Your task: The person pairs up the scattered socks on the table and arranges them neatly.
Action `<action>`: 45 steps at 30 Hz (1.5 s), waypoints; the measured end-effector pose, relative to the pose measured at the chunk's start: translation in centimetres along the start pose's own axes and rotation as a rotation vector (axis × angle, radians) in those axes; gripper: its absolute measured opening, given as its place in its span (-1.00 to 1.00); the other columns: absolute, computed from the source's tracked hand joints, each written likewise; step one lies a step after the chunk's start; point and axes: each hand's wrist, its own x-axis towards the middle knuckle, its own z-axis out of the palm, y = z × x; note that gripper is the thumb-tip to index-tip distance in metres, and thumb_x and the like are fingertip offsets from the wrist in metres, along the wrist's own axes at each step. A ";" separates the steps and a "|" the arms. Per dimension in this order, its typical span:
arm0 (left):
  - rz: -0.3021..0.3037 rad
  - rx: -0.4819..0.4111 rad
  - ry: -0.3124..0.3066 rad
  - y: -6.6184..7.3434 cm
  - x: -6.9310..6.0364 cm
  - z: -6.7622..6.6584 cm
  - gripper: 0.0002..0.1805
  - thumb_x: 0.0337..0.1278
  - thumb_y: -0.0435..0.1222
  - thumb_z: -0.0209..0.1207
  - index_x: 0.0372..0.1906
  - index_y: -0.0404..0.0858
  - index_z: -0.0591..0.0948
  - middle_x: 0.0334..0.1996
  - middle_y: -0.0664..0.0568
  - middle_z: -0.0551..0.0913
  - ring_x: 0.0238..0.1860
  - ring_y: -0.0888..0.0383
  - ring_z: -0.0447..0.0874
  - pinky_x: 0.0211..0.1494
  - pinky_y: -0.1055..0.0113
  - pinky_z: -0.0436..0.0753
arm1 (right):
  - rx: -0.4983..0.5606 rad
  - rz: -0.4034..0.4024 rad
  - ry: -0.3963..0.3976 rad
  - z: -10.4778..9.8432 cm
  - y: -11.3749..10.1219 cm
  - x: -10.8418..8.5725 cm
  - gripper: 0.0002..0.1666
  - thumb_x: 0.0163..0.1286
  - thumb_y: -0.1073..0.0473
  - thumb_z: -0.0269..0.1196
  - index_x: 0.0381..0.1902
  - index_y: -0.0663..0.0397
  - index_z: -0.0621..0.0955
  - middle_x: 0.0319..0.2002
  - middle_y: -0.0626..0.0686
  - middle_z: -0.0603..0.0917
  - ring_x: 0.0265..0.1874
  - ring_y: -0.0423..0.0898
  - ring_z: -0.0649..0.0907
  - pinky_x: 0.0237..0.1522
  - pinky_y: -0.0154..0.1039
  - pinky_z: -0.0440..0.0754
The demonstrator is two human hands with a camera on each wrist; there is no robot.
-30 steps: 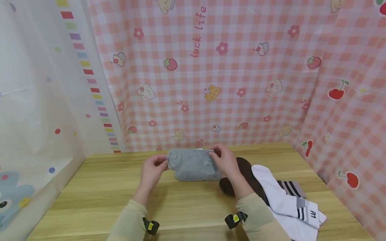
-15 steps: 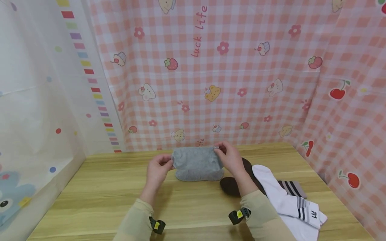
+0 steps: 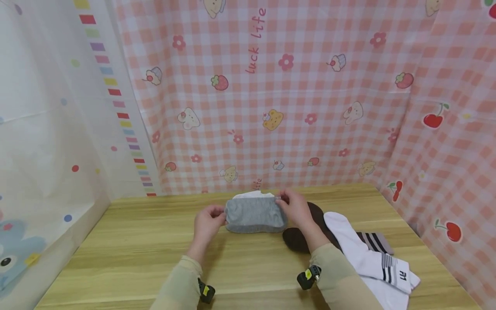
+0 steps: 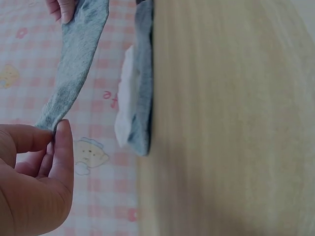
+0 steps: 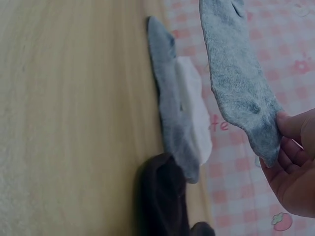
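Note:
A grey sock (image 3: pixel 255 210) is stretched sideways between my two hands, raised above the table. My left hand (image 3: pixel 209 221) pinches its left end between thumb and fingers, as the left wrist view confirms on the left hand (image 4: pixel 39 182). At the other end my right hand (image 3: pixel 296 209) pinches the top corner; the right wrist view shows the sock (image 5: pixel 241 78) hanging from that grip. Beneath it a second grey sock (image 5: pixel 170 88) lies flat on the table, apart from the held one. A white sock (image 5: pixel 196 108) lies right beside it, on the far side.
Dark brown socks (image 3: pixel 296 240) lie right of the grey ones, partly behind my right forearm. White socks (image 3: pixel 346 237) with black stripes overlap them, near a striped grey cuff (image 3: pixel 377 243). The wooden table (image 3: pixel 128 249) ends at a checked pink curtain (image 3: pixel 232 112).
Both hands have shifted right with the grey sock, the left one more, then lowered slightly. The held sock now lines up over the lower one, and more of the white sock shows behind.

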 end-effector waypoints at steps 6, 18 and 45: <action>0.012 0.098 -0.002 -0.9 0.3 0.3 -0.86 -0.02 -0.54 0.24 -0.28 -0.48 0.68 -0.48 -0.03 0.67 -0.48 0.23 0.58 -0.38 0.43 0.61 | -0.036 0.015 -0.032 0.7 0.9 0.4 -0.90 0.37 0.26 0.31 -0.18 0.13 0.65 -0.29 0.05 0.66 -0.29 -0.03 0.59 -0.17 -0.04 0.57; -0.031 0.090 -0.039 -1.8 0.6 0.8 -0.84 -0.05 -0.58 0.21 -0.29 -0.54 0.65 -0.48 -0.08 0.69 -0.52 0.22 0.62 -0.36 0.27 0.72 | -0.113 -0.005 -0.067 2.1 2.3 0.9 -0.92 0.34 0.27 0.33 -0.22 0.14 0.66 -0.33 0.04 0.65 -0.32 -0.03 0.58 -0.15 -0.02 0.58; -0.085 0.135 -0.097 -2.7 1.2 1.0 -0.87 -0.07 -0.64 0.12 -0.37 -0.51 0.63 -0.55 -0.03 0.61 -0.57 0.21 0.61 -0.42 0.38 0.69 | -0.179 0.014 -0.127 3.4 3.5 1.5 -0.90 0.34 0.26 0.33 -0.20 0.12 0.67 -0.31 0.04 0.66 -0.29 -0.01 0.62 -0.14 -0.01 0.60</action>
